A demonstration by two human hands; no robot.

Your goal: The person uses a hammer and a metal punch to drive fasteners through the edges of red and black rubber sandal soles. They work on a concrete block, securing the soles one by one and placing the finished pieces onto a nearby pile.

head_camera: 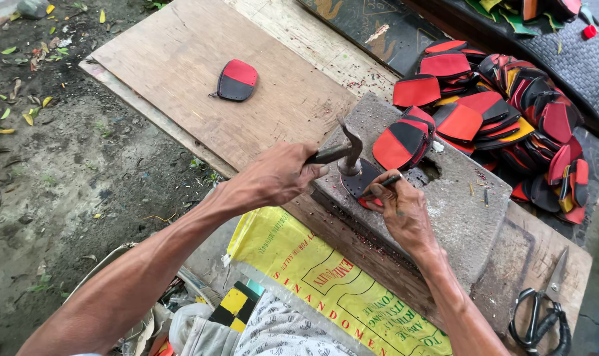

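Observation:
My left hand (283,175) grips the handle of a small metal hammer (347,155), whose head rests on a black and red leather piece (361,181) lying on a grey stone block (454,204). My right hand (399,207) presses on that piece and holds a thin dark punch tool (387,182) slanted between its fingers. A small stack of red and black pieces (402,140) stands on the block just beyond the hammer.
A big heap of red, black and yellow leather pieces (510,115) lies at the right. One finished piece (236,80) sits alone on a plywood board (200,59). Black scissors (542,316) lie at the lower right. A yellow printed sack (313,277) hangs below the block.

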